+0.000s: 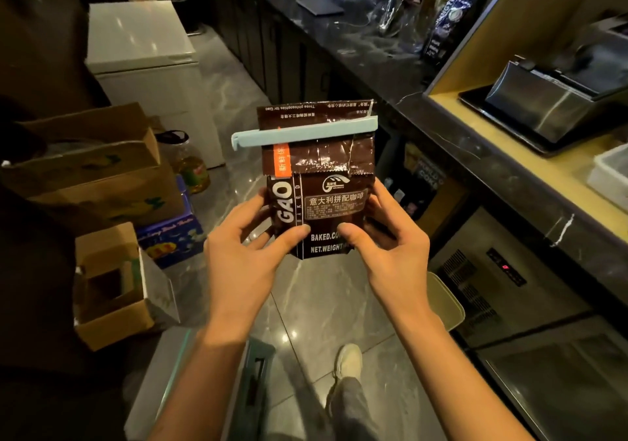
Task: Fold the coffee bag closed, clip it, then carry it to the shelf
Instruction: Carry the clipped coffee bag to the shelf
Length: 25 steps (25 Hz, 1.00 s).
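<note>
A dark brown coffee bag [326, 182] with white lettering and an orange stripe is held upright in front of me, above the floor. Its top is folded over, and a long pale blue clip [306, 132] lies across the fold, sticking out past the bag's left side. My left hand [248, 247] grips the bag's lower left side, thumb on the front. My right hand [387, 240] grips the lower right side the same way. A yellow-lined shelf opening [482, 124] sits to the right above a dark counter.
Open cardboard boxes [102, 175] and a blue box are stacked on the left, with a white chest freezer [142, 53] behind. A dark counter [339, 33] with glassware runs along the right. A steel machine [550, 101] stands in the shelf. My shoe [346, 362] is on the marble floor.
</note>
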Tool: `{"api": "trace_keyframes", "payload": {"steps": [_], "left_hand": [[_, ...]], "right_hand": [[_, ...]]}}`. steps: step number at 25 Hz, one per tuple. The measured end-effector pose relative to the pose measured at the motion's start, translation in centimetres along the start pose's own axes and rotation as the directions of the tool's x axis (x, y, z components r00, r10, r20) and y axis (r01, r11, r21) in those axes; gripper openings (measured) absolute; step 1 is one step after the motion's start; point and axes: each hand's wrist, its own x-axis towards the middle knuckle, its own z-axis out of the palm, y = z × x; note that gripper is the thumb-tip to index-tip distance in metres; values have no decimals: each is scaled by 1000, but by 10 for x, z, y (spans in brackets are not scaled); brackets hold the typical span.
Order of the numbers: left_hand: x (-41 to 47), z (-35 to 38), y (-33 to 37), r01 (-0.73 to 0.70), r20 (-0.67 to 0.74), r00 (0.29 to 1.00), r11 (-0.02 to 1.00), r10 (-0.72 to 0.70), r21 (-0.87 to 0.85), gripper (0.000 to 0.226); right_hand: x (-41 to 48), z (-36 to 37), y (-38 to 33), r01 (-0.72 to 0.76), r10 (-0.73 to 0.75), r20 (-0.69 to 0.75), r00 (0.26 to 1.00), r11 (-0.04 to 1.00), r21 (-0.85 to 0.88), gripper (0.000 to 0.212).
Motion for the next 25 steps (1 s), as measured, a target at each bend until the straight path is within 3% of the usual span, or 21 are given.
{"api": "trace_keyframes", "payload": {"steps": [12, 18, 25], "left_hand": [[220, 167, -19, -52, 6, 999, 998, 52, 42, 66], [329, 183, -47, -84, -14, 996, 995, 85, 52, 68], [488, 162, -85, -121, 63, 991, 992, 119, 23, 64]], "right_hand": [[257, -52, 84, 18, -18, -8, 1000, 1000, 25, 66], [358, -18, 122, -3, 2, 18, 1000, 999, 47, 67], [477, 64, 147, 23, -29, -90, 996, 998, -66, 69]]}}
